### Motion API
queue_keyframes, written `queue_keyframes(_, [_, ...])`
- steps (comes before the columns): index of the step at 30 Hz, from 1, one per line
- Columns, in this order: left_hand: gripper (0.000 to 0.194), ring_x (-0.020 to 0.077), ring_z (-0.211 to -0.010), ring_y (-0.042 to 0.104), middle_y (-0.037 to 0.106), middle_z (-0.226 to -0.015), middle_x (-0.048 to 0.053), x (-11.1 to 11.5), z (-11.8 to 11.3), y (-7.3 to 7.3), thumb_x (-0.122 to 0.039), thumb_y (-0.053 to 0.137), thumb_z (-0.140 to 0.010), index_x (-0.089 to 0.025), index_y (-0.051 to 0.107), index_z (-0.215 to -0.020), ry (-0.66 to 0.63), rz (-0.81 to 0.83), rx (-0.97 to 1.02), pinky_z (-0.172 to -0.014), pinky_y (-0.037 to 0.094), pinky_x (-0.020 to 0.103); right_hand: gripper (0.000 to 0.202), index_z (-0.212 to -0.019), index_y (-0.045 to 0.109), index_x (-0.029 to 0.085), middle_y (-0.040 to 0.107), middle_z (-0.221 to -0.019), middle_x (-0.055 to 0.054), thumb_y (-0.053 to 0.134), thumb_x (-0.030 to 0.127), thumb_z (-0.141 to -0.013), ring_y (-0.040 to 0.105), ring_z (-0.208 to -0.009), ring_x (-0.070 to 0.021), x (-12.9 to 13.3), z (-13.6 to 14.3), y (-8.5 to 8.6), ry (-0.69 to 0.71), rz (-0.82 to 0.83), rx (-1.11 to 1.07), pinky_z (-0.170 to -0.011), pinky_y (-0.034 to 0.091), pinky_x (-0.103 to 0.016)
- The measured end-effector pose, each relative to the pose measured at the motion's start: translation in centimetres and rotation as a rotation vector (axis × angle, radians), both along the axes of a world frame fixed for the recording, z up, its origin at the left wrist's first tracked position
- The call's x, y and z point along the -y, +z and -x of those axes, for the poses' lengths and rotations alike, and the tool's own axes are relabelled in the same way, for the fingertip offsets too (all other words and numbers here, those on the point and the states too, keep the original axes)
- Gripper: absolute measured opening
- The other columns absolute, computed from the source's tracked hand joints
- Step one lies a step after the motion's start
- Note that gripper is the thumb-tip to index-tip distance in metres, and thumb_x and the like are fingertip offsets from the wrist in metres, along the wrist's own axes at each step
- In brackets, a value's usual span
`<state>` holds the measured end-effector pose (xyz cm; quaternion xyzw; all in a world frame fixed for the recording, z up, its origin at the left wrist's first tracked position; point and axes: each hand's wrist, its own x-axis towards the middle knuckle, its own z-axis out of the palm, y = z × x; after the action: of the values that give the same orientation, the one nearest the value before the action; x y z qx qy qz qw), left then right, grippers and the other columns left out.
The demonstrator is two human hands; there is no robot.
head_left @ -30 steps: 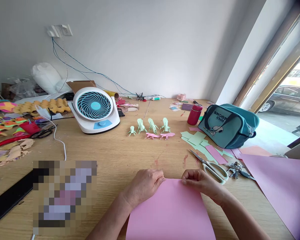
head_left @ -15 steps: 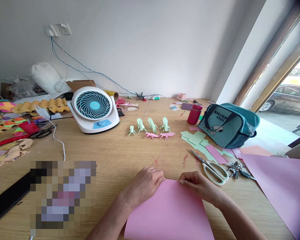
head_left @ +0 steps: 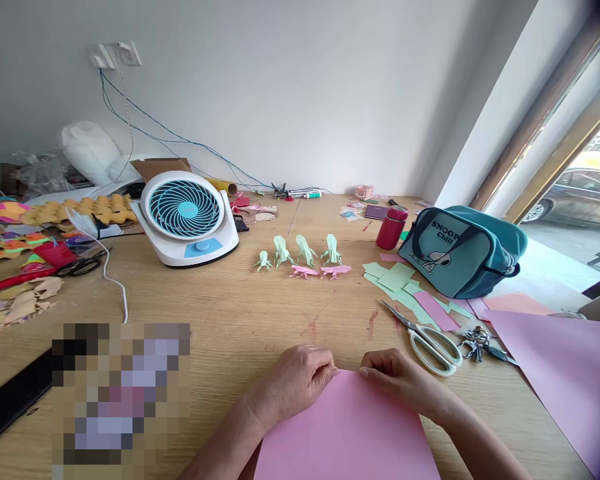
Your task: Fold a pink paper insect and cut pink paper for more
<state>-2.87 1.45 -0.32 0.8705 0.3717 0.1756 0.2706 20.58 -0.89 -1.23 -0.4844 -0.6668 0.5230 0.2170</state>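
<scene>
A large pink sheet of paper (head_left: pixel 350 433) lies at the table's front, its far edge between my two hands. My left hand (head_left: pixel 300 380) pinches the far left corner between thumb and curled fingers. On the far right part of that edge, my right hand (head_left: pixel 397 377) pinches the paper too. Beyond the hands stand several green folded paper figures (head_left: pixel 307 251), with two pink folded figures (head_left: pixel 335 271) in front of them. White-handled scissors (head_left: pixel 435 350) rest just right of my right hand, blades slightly apart.
A fan (head_left: pixel 187 217) stands at the back left. On the right are a teal bag (head_left: pixel 450 250), a red flask (head_left: pixel 391 227), green paper pieces (head_left: pixel 396 277), keys (head_left: pixel 477 343) and another pink sheet (head_left: pixel 570 373). A black phone-like object (head_left: pixel 20 393) lies at the left.
Both hands and the far edge of the pink sheet sit slightly lower and further right in view. My left hand's fingers have shifted closer to my right hand.
</scene>
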Motion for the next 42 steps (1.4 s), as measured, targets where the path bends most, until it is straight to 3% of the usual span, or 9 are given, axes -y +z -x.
queue_keyframes(7, [0.022,0.0124,-0.07,0.054,0.063,-0.077,-0.002,0.4,-0.2,0.4,-0.033,0.051,-0.095,-0.02,0.058,-0.078,0.003,0.101,0.047,-0.065,0.034,0.023,0.044,-0.066,0.048,0.017,0.035,-0.061,0.005,0.055,0.055,-0.089,0.028,-0.056,-0.0087,0.1,0.6,-0.8,-0.036,-0.016,-0.014,-0.047,0.019,-0.023])
queue_keyframes(16, [0.026,0.0102,-0.059,0.042,0.047,-0.061,-0.006,0.3,-0.1,0.6,-0.032,0.051,-0.092,-0.019,0.055,-0.07,0.043,0.247,0.083,-0.055,0.028,0.022,0.042,-0.067,0.049,0.018,0.039,-0.063,0.004,0.054,0.052,-0.09,0.033,-0.058,-0.0102,0.6,1.8,-1.1,-0.099,-0.048,-0.018,-0.049,0.023,-0.023])
queue_keyframes(27, [0.034,0.0097,-0.057,0.033,0.038,-0.057,-0.006,0.2,0.0,0.1,-0.028,0.046,-0.092,-0.019,0.033,-0.062,0.014,0.198,0.061,-0.054,0.023,0.025,0.052,-0.061,0.031,0.021,0.025,-0.061,0.007,0.052,0.058,-0.09,0.021,-0.055,-0.0087,0.3,1.9,-1.5,-0.116,-0.082,0.009,-0.048,0.017,-0.025])
queue_keyframes(32, [0.035,0.0093,-0.057,0.032,0.035,-0.059,-0.006,0.0,-0.1,0.2,-0.03,0.045,-0.093,-0.019,0.034,-0.062,-0.01,0.237,0.109,-0.054,0.023,0.024,0.05,-0.061,0.033,0.021,0.028,-0.061,0.006,0.052,0.058,-0.089,0.023,-0.055,-0.0085,0.3,2.1,-1.4,-0.135,-0.071,0.029,-0.047,0.018,-0.025])
queue_keyframes(42, [0.029,0.0099,-0.058,0.04,0.045,-0.059,-0.005,-0.7,0.7,0.7,-0.025,0.047,-0.091,-0.017,0.051,-0.064,0.063,0.168,0.09,-0.055,0.027,0.023,0.05,-0.062,0.035,0.021,0.03,-0.06,0.006,0.049,0.062,-0.089,0.025,-0.054,-0.0087,0.3,1.9,-1.3,-0.198,-0.081,0.032,-0.046,0.02,-0.024])
